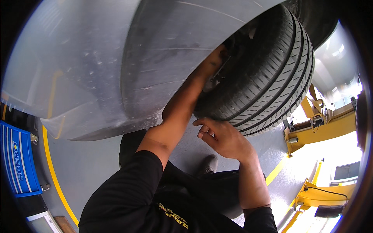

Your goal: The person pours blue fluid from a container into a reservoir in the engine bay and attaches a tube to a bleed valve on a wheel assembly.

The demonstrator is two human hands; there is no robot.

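A car wheel's black tyre point(268, 77) hangs off the floor, its grooved tread facing right. My left arm reaches up between the silver bumper point(163, 66) and the tyre. My left hand point(218, 57) is deep in the wheel arch, beside dark parts behind the wheel; its fingers are lost in shadow, so what they touch cannot be made out. Just below the tyre's lower edge is my right hand point(225, 139), palm turned inward. Its fingers are loosely bent and apart, with nothing seen in them.
Yellow lift arms point(326, 130) stand at the right. A blue panelled cabinet on casters point(21, 159) is at the far left. Yellow lines point(54, 174) run along the grey floor. The bumper's scuffed lower edge overhangs my left arm.
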